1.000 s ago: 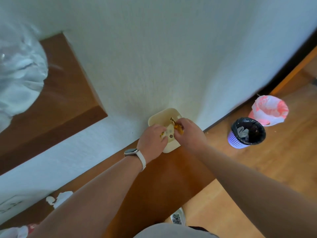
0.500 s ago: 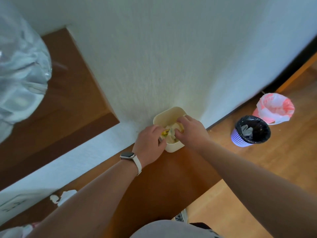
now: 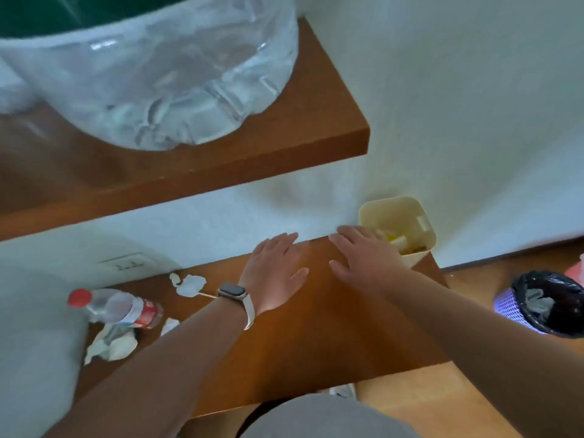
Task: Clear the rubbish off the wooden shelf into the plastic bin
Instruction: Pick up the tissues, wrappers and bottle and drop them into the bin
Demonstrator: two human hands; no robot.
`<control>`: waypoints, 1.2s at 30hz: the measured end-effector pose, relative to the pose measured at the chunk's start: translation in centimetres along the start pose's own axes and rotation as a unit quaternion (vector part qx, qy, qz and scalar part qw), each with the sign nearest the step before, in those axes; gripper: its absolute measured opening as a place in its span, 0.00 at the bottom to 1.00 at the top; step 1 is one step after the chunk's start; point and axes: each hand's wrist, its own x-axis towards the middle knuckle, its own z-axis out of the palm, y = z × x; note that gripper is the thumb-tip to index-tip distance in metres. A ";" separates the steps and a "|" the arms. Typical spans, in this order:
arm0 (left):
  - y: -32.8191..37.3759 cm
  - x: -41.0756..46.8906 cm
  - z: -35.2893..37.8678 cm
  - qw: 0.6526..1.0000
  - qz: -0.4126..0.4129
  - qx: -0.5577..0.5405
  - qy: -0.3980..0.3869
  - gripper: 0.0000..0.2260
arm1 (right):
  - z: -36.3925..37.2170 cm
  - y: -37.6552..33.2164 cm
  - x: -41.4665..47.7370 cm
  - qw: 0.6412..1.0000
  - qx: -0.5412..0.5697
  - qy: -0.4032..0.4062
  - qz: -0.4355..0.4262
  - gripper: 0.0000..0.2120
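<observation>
A cream plastic bin [image 3: 407, 216] stands at the right end of the lower wooden shelf [image 3: 316, 327], against the wall, with white and yellow scraps inside. My right hand [image 3: 366, 257] hovers flat and empty just left of the bin, fingers spread. My left hand [image 3: 275, 273], with a watch on the wrist, is also flat and empty over the shelf. Further left on the shelf lie a clear bottle with a red cap [image 3: 117, 306], crumpled white paper [image 3: 112, 344], a smaller white wad [image 3: 189, 284] and a small white scrap [image 3: 170, 325].
An upper wooden shelf [image 3: 284, 147] carries a large bin lined with a clear plastic bag [image 3: 158, 74]. On the floor at the right stand a purple basket with a black liner [image 3: 543, 301] and a pink-lined bin [image 3: 576, 270]. A white mass [image 3: 31, 358] blocks the left.
Both hands have come out of the cream bin, left the scraps in it and moved left over the shelf, now flat and empty. The view has swung left, revealing the bottle and paper.
</observation>
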 end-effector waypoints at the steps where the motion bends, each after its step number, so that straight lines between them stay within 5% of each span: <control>1: -0.7 -1.2 0.1 1.000 -0.016 -0.002 0.000 0.25 | 0.4 -1.0 0.3 1.000 -0.004 -0.010 -0.021 0.27; 11: -7.5 -16.3 3.9 0.977 -0.213 -0.021 -0.008 0.22 | 5.5 -10.9 1.7 0.973 -0.035 -0.093 -0.210 0.28; 19: -13.1 -24.5 7.4 0.955 -0.288 -0.023 -0.069 0.23 | 9.8 -18.6 1.4 0.958 -0.051 -0.138 -0.245 0.27; 36: -21.8 -24.6 13.4 0.986 -0.080 -0.119 -0.080 0.21 | 19.2 -28.6 2.2 0.981 -0.045 -0.184 0.046 0.27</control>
